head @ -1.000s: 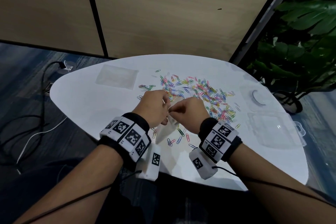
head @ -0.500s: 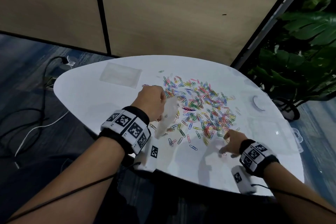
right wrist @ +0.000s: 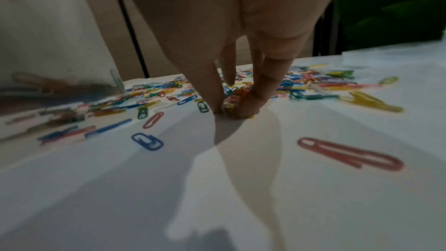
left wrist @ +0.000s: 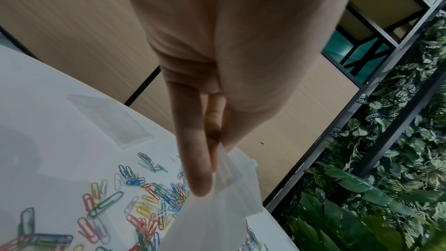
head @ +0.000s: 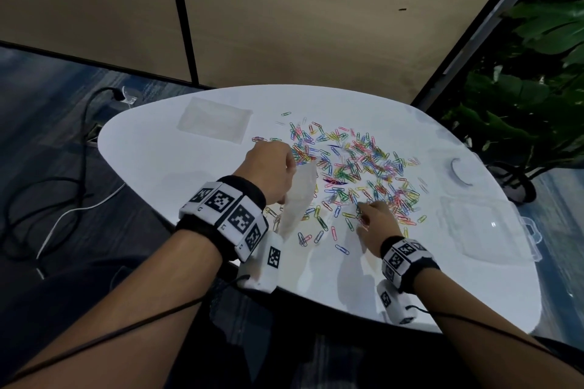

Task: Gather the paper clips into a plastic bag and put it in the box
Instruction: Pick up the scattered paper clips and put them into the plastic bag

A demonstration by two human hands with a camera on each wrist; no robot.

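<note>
Many coloured paper clips [head: 354,167] lie scattered across the middle of the white table [head: 196,174]. My left hand [head: 271,172] pinches the top edge of a small clear plastic bag [head: 298,199], which hangs down to the table; the left wrist view shows its fingers [left wrist: 195,169] on the bag [left wrist: 231,198]. My right hand [head: 368,215] is down at the near edge of the pile, its fingertips [right wrist: 246,110] pinching a small clump of clips [right wrist: 230,105] on the table. A clear plastic box [head: 477,227] lies at the right.
A stack of spare clear bags [head: 215,120] lies at the back left of the table. A small round white lid [head: 461,172] sits at the right near the box. Cables [head: 63,180] trail on the floor at the left. Plants [head: 521,98] stand at the right.
My right hand let go of the bag, swung out to the right, then came back in to the near edge of the pile and pinched clips. The left hand keeps holding the bag.
</note>
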